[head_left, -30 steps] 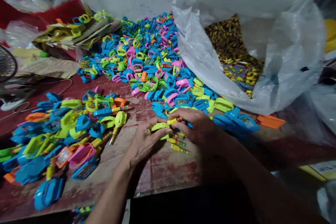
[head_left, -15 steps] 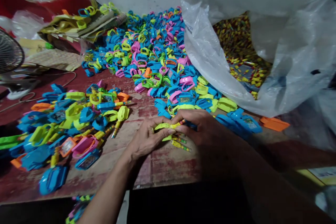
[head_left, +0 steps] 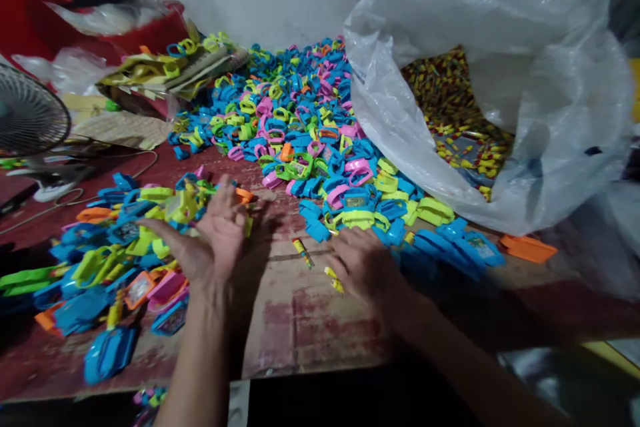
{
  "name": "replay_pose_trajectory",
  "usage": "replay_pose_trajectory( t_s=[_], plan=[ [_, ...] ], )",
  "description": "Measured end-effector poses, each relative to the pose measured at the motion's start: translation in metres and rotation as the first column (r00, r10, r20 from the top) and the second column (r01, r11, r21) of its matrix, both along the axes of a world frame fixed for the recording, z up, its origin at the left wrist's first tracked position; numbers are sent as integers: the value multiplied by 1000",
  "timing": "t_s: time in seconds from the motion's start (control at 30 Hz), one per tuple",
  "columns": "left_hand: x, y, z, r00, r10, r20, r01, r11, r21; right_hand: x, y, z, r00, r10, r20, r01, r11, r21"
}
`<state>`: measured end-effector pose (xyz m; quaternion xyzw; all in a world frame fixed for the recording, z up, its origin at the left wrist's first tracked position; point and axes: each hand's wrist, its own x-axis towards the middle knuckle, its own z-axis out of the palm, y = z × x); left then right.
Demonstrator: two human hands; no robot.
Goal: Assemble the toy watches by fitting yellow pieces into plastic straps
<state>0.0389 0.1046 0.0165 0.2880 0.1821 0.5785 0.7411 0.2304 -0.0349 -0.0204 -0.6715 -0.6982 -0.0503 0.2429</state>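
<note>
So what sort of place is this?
Probably a small assembly workshop: a worn red table, a big heap of colourful plastic bands, and a large translucent bag of small yellow-and-red pieces.

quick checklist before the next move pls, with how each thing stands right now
1. Left hand free: ok, fingers spread at the left pile, nothing seen in the palm.
2. Right hand free: cannot tell, its curled fingers hide what may be under them.
3. Loose stick in full view: ok, it lies on the table between the hands.
4. Yellow piece in full view: not ok, the right hand seems to cover part of it.
5. Bag open: ok, yellow and red pieces show inside.
</note>
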Motion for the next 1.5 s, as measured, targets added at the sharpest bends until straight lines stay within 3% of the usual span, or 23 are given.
replay_pose_trajectory(
  t_s=[0.07,0.13,0.2,0.23,0.3,0.37,0.43,0.5,0.63,0.83,0.97,1.07,1.2,1.3,1.5],
  plan=[
    [6,-3,-5,994,-102,-46,102,995,-7,-4,-2,-8,992,-9,125,14,999,-40],
    [16,-7,-10,974,-96,-205,107,993,43,-6,-2,-12,981,-17,193,27,998,-52],
    [27,-10,-15,878,-22,-478,112,981,161,-5,0,-13,977,-5,211,17,998,-55],
    [32,-12,-18,780,22,-625,163,957,238,-4,2,-13,980,10,197,2,998,-59],
    [43,-14,-22,519,159,-840,363,848,386,1,3,-12,990,33,138,-26,999,-47],
    [53,-15,-29,296,377,-878,559,677,479,6,4,-9,998,9,64,-8,1000,-10],
    [61,-14,-37,163,548,-821,683,537,495,12,4,-6,998,-64,-17,64,997,29],
    [64,-12,-45,113,611,-784,737,478,478,16,4,-3,988,-120,-100,126,990,58],
    [60,-11,-51,165,613,-772,725,456,517,16,4,0,969,-110,-221,131,988,85],
    [52,-16,-37,435,453,-778,648,442,620,5,13,-7,960,27,-278,-28,1000,2],
    [52,-19,-35,438,382,-814,662,475,580,1,16,-3,968,-23,-249,27,1000,14],
    [53,-22,-36,430,287,-856,658,550,515,2,17,2,984,-57,-170,62,998,25],
    [55,-26,-39,495,92,-864,649,622,438,4,17,5,988,31,-151,-35,999,-23],
    [56,-26,-43,540,54,-840,619,651,440,5,16,5,983,103,-151,-108,994,-26],
    [55,-26,-36,603,7,-798,587,674,450,8,16,4,964,-20,-264,35,998,52]
  ],
)
